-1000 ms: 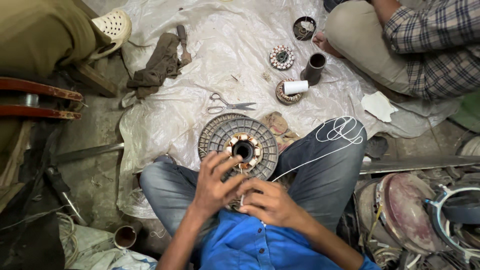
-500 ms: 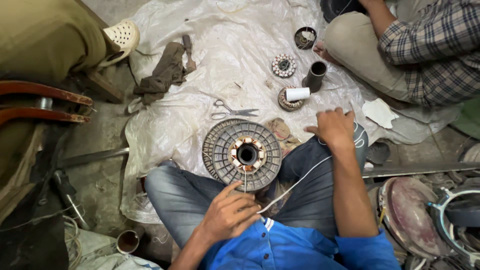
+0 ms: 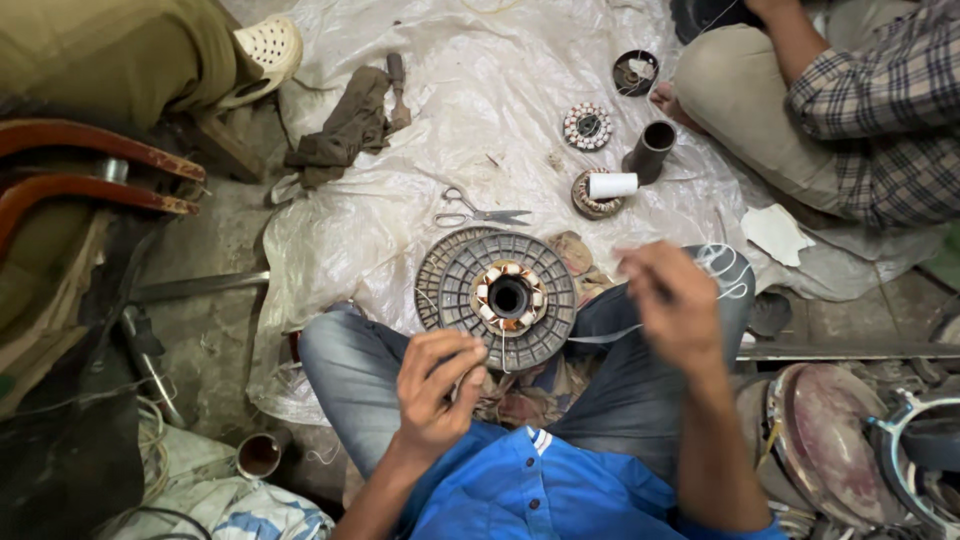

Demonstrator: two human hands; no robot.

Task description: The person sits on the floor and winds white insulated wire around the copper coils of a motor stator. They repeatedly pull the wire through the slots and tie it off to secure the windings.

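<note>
The left hand (image 3: 435,385) is curled, its fingertips pinched narrow on a thin white thread (image 3: 600,337) just below the round grey motor stator (image 3: 497,296) that rests in the person's lap. The thread runs from that pinch rightward up to the right hand (image 3: 680,305), which is motion-blurred; its fingers look closed on the thread, though the blur hides the grip. Half a second ago the right hand was stretched farther out over the knee; it has drawn back closer to the stator, while the left stays put. Beyond both hands lie scissors (image 3: 480,212) and a white spool (image 3: 612,185) on the plastic sheet (image 3: 480,120)
</note>
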